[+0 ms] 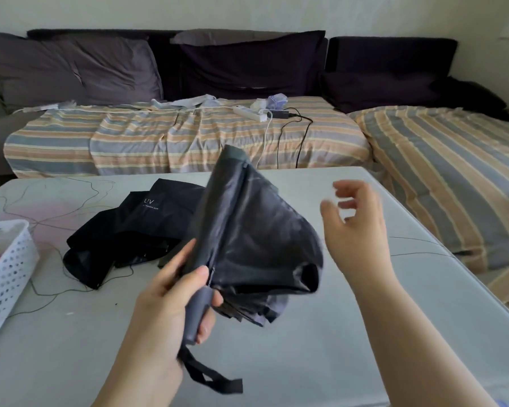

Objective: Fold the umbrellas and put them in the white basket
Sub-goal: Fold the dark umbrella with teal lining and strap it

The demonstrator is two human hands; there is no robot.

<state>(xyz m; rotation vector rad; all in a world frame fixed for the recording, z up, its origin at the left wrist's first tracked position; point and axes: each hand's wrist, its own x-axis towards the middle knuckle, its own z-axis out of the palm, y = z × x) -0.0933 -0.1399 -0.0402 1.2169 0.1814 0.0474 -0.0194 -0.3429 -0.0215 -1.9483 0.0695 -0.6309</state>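
My left hand grips the grey handle of a dark grey collapsed umbrella, held tip-up above the table, its loose canopy hanging to the right and a black wrist strap dangling below. My right hand hovers just right of the canopy, fingers loosely curled, holding nothing. A second black umbrella with "UV" printed on it lies loosely spread on the table behind. The white perforated basket stands at the left edge, with something pink inside.
The grey table has thin dark cords trailing over its left half. Behind it is a sofa with a striped cover, dark cushions, a white power strip and cables.
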